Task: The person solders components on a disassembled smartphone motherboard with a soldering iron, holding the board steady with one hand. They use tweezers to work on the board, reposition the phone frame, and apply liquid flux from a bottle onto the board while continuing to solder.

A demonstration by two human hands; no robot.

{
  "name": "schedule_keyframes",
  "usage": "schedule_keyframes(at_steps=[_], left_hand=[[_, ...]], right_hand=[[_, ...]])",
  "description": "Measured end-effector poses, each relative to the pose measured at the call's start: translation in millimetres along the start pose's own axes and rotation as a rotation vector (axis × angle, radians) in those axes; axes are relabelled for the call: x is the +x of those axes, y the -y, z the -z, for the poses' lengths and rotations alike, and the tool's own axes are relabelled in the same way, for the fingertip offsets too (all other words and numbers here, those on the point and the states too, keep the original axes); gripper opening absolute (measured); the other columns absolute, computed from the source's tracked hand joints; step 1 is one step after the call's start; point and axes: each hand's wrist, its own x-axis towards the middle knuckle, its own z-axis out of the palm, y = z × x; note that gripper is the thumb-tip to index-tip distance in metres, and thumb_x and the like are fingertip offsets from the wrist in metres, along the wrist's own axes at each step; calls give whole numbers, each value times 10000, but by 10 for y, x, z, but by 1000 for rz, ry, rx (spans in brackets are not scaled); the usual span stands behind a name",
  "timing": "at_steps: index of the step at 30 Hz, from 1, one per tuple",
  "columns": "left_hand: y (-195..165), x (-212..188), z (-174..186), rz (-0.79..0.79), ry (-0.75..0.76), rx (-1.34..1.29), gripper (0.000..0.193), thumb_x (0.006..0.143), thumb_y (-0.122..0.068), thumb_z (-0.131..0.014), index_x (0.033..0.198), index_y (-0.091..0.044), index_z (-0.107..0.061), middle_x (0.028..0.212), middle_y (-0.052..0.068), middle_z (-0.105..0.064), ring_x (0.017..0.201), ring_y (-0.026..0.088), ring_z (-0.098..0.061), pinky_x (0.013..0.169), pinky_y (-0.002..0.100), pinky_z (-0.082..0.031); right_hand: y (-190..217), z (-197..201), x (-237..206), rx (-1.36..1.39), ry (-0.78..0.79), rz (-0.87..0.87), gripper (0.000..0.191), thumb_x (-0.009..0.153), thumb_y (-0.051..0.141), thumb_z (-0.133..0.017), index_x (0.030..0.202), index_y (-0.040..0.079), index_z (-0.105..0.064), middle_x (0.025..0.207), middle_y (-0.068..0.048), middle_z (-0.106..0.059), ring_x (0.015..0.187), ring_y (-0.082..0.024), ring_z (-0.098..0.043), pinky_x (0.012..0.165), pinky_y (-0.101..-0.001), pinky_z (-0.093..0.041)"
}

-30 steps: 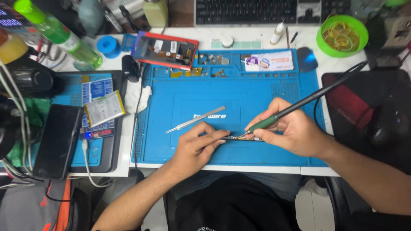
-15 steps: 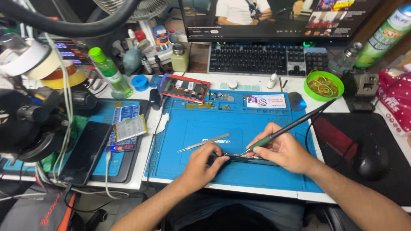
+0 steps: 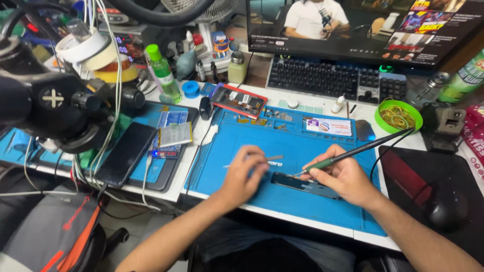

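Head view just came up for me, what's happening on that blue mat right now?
A person sits at a cluttered bench, working on a dark narrow slab-shaped device lying on the blue silicone work mat. The right hand holds a long pen-like tool with a green grip and black cable, its tip touching the device's upper edge. The left hand pinches thin metal tweezers just left of the device. A red-framed opened phone lies at the mat's far edge, and a black computer mouse sits at right.

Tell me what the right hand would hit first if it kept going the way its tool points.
Probably the dark strip on the blue mat: the right hand aims its tool down-left, tip at the strip.
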Motion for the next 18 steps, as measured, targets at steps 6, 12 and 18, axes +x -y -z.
schedule_keyframes(at_steps=[6, 12, 18], left_hand=[[281, 677, 201, -21, -22, 142, 510, 1001, 27, -591, 1490, -55, -472, 1208, 219, -651, 1036, 351, -681, 900, 419, -547], [701, 1633, 55, 2, 211, 332, 870, 866, 79, -554, 1633, -234, -289, 1056, 234, -717, 1013, 429, -683, 879, 532, -508], [1331, 2279, -408, 202, 289, 516, 922, 767, 36, -596, 1570, -320, -317, 961, 227, -736, 902, 411, -726, 738, 522, -562]], right_hand=[[25, -20, -44, 40, -64, 115, 258, 953, -42, -613, 1090, 58, -419, 1161, -232, -684, 956, -317, -783, 821, -366, -657], [-14, -107, -148, -125, -161, 419, 296, 1005, -72, -586, 1205, 67, -418, 1283, -224, -621, 1032, -305, -739, 893, -367, -647], [-15, -103, -193, -372, -250, 361, 187, 1063, -13, -508, 1239, 26, -558, 941, -158, -751, 910, -229, -764, 891, -325, -633]])
